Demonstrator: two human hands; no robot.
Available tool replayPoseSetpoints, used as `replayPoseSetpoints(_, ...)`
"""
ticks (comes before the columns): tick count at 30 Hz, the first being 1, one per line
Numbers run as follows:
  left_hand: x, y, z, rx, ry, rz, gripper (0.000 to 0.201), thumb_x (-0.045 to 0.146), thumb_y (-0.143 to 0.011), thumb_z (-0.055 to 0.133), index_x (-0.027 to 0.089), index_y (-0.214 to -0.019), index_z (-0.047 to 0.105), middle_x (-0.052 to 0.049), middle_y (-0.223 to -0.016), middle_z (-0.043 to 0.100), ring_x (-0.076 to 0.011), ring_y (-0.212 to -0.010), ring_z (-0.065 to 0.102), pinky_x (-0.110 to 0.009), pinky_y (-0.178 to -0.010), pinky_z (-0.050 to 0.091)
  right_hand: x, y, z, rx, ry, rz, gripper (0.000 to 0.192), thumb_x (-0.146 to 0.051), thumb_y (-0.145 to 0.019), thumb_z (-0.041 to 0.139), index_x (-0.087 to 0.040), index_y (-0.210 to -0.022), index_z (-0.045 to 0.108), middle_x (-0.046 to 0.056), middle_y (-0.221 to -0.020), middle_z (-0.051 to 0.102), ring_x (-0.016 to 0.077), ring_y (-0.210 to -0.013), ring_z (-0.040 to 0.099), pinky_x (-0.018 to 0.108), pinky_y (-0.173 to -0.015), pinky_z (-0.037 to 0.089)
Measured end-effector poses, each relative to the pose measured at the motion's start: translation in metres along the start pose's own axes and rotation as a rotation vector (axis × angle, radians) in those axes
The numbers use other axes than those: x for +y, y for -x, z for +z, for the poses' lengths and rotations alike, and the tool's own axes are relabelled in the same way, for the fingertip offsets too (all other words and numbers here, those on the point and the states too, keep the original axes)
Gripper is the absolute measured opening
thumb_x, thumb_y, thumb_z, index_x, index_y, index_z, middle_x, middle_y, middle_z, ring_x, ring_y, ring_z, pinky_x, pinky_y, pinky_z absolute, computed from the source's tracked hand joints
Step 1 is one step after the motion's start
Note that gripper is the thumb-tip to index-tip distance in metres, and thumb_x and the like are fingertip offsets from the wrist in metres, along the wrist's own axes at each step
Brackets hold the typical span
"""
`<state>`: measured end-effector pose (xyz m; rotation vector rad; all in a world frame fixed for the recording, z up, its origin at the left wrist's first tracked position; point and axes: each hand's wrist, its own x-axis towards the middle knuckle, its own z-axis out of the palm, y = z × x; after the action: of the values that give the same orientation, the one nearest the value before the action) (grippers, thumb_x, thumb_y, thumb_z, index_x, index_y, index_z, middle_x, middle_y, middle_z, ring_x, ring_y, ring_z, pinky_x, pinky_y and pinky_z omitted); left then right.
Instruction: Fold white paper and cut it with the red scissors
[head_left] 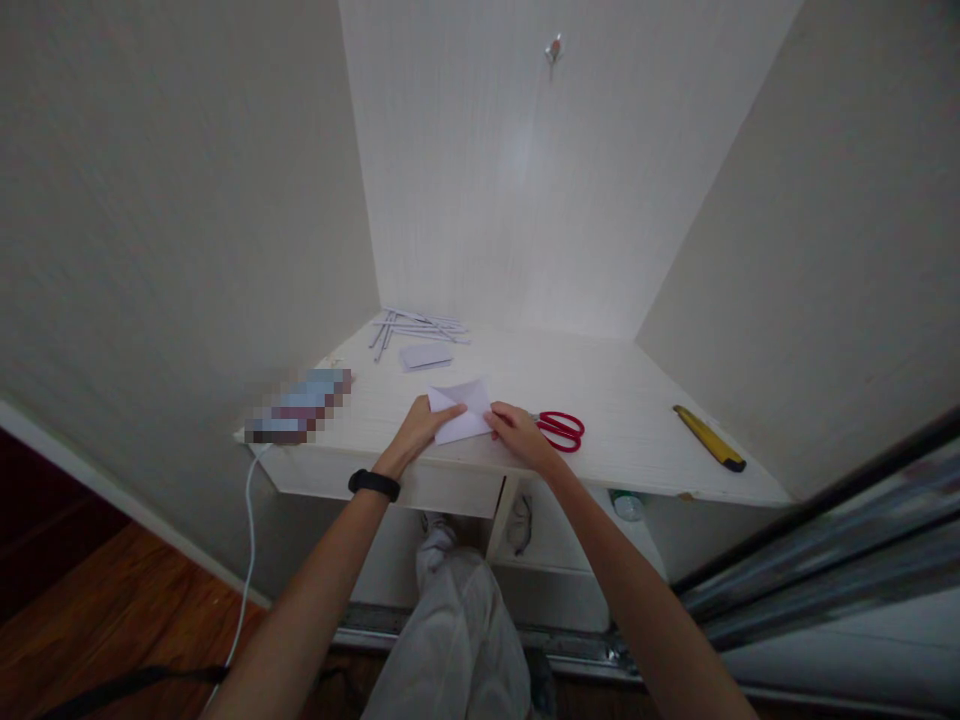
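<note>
A sheet of white paper [459, 428], creased and partly folded, is held between both hands near the front edge of the white desk. My left hand [421, 428] grips its left side, the thumb lying across the face of the paper. My right hand [516, 430] pinches its right edge between thumb and fingers. Just beyond the right hand lie scissors with red handles [561, 430], their blades partly hidden by that hand. Behind the held sheet a small stack of folded paper [426, 356] rests flat on the desk.
Thin white paper strips or sticks [420, 325] lie jumbled at the back left. A yellow utility knife [709, 438] is at the right. A blurred-out object [300, 405] with a white cable [249, 540] sits at the left edge. Walls enclose the desk [600, 400] on three sides.
</note>
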<state>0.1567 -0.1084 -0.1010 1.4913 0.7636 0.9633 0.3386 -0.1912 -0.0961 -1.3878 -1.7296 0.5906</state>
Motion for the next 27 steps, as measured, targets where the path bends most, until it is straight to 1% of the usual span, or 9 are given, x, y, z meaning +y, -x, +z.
replayPoseSetpoints(2,0.0008,0.0013,0.0010,0.010,0.030,-0.009,0.043,0.040,-0.061,0.078,0.009,-0.091,0.072,-0.014,-0.092,0.074,-0.0261,-0.079,0.066,-0.035,-0.070,0.049,0.0016,-0.0007,0.0001,0.002,-0.009,0.013,0.023,-0.034,-0.093,0.053,-0.013,-0.099,0.061,0.004,-0.091,0.064,0.0144,-0.075,0.062,0.032,-0.068,0.053)
replayPoseSetpoints(5,0.0031,0.0024,0.0025,0.019,0.074,-0.017,0.042,0.039,-0.061,0.079,0.011,-0.092,0.072,-0.014,-0.095,0.074,-0.0268,-0.082,0.066,-0.034,-0.071,0.049,0.0037,-0.0015,0.0002,0.013,-0.030,0.036,0.024,-0.032,-0.093,0.054,-0.013,-0.106,0.060,0.005,-0.098,0.064,0.0160,-0.080,0.064,0.034,-0.070,0.054)
replayPoseSetpoints(12,0.0047,0.0018,0.0039,0.002,0.179,-0.033,0.040,0.041,-0.060,0.080,0.011,-0.085,0.074,-0.012,-0.084,0.075,-0.0251,-0.077,0.066,-0.032,-0.069,0.047,0.0064,-0.0019,-0.0006,0.067,-0.073,0.064,0.025,-0.032,-0.093,0.054,-0.013,-0.109,0.059,0.006,-0.102,0.064,0.0173,-0.084,0.064,0.035,-0.072,0.055)
replayPoseSetpoints(16,0.0047,0.0019,0.0036,0.008,0.227,-0.041,0.041,0.043,-0.059,0.080,0.011,-0.084,0.074,-0.010,-0.078,0.074,-0.0246,-0.077,0.065,-0.032,-0.070,0.046,0.0055,-0.0013,-0.0008,0.099,-0.089,0.061,0.023,-0.032,-0.093,0.053,-0.013,-0.104,0.060,0.005,-0.096,0.064,0.0151,-0.077,0.063,0.032,-0.068,0.055)
replayPoseSetpoints(19,0.0058,0.0023,0.0037,0.024,0.255,-0.046,0.040,0.043,-0.060,0.080,0.011,-0.083,0.073,-0.009,-0.076,0.074,-0.0236,-0.077,0.065,-0.031,-0.070,0.046,0.0038,-0.0002,-0.0009,0.107,-0.094,0.056,0.022,-0.033,-0.094,0.053,-0.012,-0.095,0.061,0.001,-0.083,0.063,0.0115,-0.065,0.060,0.027,-0.060,0.052)
replayPoseSetpoints(23,0.0058,0.0011,0.0038,0.051,0.284,-0.056,0.039,0.042,-0.060,0.080,0.011,-0.083,0.073,-0.009,-0.076,0.073,-0.0222,-0.075,0.064,-0.030,-0.069,0.046,0.0018,0.0013,-0.0013,0.085,-0.101,0.044,0.024,-0.032,-0.092,0.055,-0.012,-0.080,0.060,-0.004,-0.064,0.056,0.0079,-0.051,0.052,0.023,-0.051,0.047)
replayPoseSetpoints(25,0.0049,-0.0001,0.0039,0.055,0.298,-0.062,0.038,0.041,-0.059,0.080,0.011,-0.081,0.073,-0.009,-0.076,0.073,-0.0217,-0.075,0.064,-0.030,-0.068,0.046,0.0022,0.0012,-0.0016,0.091,-0.110,0.043,0.025,-0.032,-0.092,0.055,-0.012,-0.078,0.059,-0.005,-0.062,0.054,0.0077,-0.050,0.051,0.022,-0.051,0.046)
replayPoseSetpoints(27,0.0041,-0.0012,0.0039,0.054,0.311,-0.068,0.036,0.040,-0.059,0.081,0.012,-0.080,0.073,-0.008,-0.077,0.073,-0.0212,-0.074,0.064,-0.029,-0.069,0.046,0.0035,0.0006,-0.0019,0.109,-0.122,0.050,0.024,-0.032,-0.093,0.054,-0.012,-0.081,0.060,-0.004,-0.066,0.056,0.0081,-0.052,0.053,0.023,-0.052,0.047)
